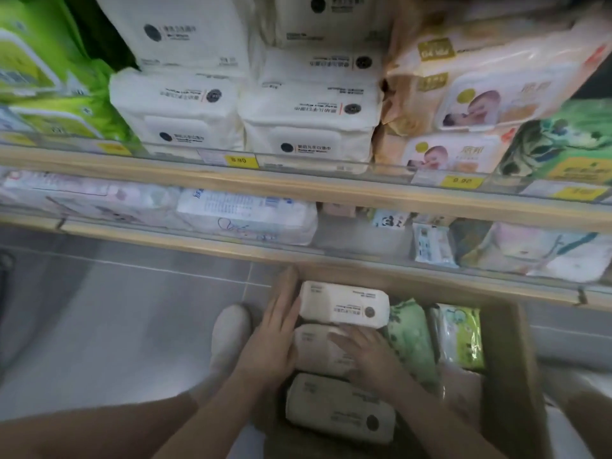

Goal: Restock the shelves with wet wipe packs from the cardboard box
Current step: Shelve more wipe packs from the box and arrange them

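Both my hands are down in the open brown cardboard box [510, 376], which sits on the grey tiled floor [116, 309] right below the lowest wooden shelf [198, 241]. Left hand [275, 339] lies flat along the left side of the box, fingers [281, 306] straight & together, pressed vs. the left end of the top cream-white wet wipe pack w/ a dark round logo [344, 304] and the middle cream-white pack [318, 351] under it. Right hand [367, 354] rests on top of that middle pack, fingers spread & reaching toward the lower edge of the top pack; not clenched, and I can't tell if they actually grip anything yet. A third cream-white pack [341, 409] lies nearest me in the same column. Right of the column, inside the box: a pale green leaf-print pack [412, 342], then a clear-wrapped yellow-green pack [462, 336] by the right wall. My light-coloured shoe [230, 336] is on the floor just left of the box. On the upper shelf, matching stacked cream-white packs [308, 127] stand in the middle behind a yellow price tag [241, 160], w/ bright green packs [49, 77] at left & peach baby-photo packs [477, 104] at right. Lower shelf holds a white pack w/ blue print [245, 215], blurry.
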Demonstrator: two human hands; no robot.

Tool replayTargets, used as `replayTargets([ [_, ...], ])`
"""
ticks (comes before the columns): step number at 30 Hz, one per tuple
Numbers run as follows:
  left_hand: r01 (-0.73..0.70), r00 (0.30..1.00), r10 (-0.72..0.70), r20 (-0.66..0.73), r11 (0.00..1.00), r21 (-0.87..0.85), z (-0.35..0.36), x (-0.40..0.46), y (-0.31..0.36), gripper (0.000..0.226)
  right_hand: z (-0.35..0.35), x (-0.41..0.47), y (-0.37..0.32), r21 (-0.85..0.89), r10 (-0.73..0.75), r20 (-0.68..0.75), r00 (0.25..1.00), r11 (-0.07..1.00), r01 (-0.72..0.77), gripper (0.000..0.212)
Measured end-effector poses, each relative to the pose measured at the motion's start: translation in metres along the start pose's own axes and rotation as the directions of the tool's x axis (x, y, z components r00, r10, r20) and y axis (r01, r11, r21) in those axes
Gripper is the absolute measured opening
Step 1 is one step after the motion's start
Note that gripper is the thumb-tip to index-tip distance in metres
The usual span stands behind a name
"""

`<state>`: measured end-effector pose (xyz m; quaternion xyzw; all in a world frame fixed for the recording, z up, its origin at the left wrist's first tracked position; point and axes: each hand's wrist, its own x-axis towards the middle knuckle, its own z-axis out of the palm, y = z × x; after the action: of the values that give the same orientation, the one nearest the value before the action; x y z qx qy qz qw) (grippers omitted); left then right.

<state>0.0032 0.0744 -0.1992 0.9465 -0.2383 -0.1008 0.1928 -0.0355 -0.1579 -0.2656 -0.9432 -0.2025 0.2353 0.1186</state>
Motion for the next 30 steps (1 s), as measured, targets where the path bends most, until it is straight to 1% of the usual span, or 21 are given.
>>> replayTargets([
  [2,0.002,1.000,-0.002,0.010,1.000,-0.019,0.002,0.000,-0.001,0.078,-0.002,0.000,-0.001,-0.030,-0.005,0.057,0.998,1.000,0.007,0.103],
  [5,0.031,0.998,-0.026,0.058,0.996,-0.081,0.009,0.001,-0.005,0.073,-0.006,0.007,-0.010,-0.050,0.059,0.112,0.992,0.997,-0.054,0.110],
  [6,0.032,0.998,-0.028,0.055,0.996,-0.086,0.011,0.001,-0.006,0.072,-0.005,0.009,-0.013,-0.058,0.075,0.117,0.990,0.996,-0.069,0.111],
  [9,0.016,0.999,-0.012,0.039,0.995,-0.099,0.013,0.001,-0.006,0.072,0.003,0.017,-0.021,-0.107,0.109,0.074,0.991,0.989,-0.101,0.115],
  [11,0.025,0.998,-0.019,0.052,0.993,-0.111,0.013,0.001,-0.006,0.072,0.004,0.020,-0.027,-0.114,0.161,0.087,0.983,0.982,-0.150,0.117],
  [13,0.030,0.998,-0.024,0.054,0.993,-0.114,0.012,0.001,-0.006,0.073,0.002,0.023,-0.029,-0.108,0.172,0.103,0.980,0.981,-0.161,0.117],
  [15,0.048,0.997,-0.042,0.062,0.994,-0.103,0.014,0.002,-0.005,0.075,-0.001,0.021,-0.028,-0.094,0.138,0.079,0.987,0.987,-0.131,0.105],
  [17,0.066,0.997,-0.060,0.054,0.993,-0.101,0.015,0.002,-0.002,0.075,-0.004,0.018,-0.026,-0.072,0.141,0.035,0.989,0.988,-0.138,0.097],
  [20,0.079,0.995,-0.072,0.072,0.992,-0.103,0.013,0.000,-0.003,0.078,-0.015,0.005,-0.031,-0.011,0.177,0.012,0.984,0.984,-0.177,0.093],
  [22,0.090,0.993,-0.082,0.084,0.991,-0.099,0.006,0.002,-0.003,0.077,-0.029,-0.008,-0.035,0.003,0.178,-0.038,0.983,0.984,-0.178,0.090],
  [25,0.182,0.983,-0.183,0.003,0.975,-0.123,-0.013,0.014,0.005,0.064,-0.067,-0.027,-0.038,0.033,0.222,-0.112,0.969,0.975,-0.220,0.089],
  [26,0.191,0.980,-0.196,-0.028,0.973,-0.125,-0.021,0.019,0.008,0.059,-0.079,-0.032,-0.038,0.045,0.246,-0.137,0.960,0.969,-0.242,0.090],
  [28,0.150,0.984,-0.162,-0.077,0.979,-0.141,-0.033,0.032,0.014,0.052,-0.099,-0.044,-0.031,0.074,0.302,-0.173,0.937,0.953,-0.294,0.091],
  [30,0.095,0.988,-0.111,-0.107,0.985,-0.145,-0.041,0.045,0.021,0.050,-0.112,-0.059,-0.014,0.082,0.362,-0.212,0.908,0.932,-0.353,0.093],
])
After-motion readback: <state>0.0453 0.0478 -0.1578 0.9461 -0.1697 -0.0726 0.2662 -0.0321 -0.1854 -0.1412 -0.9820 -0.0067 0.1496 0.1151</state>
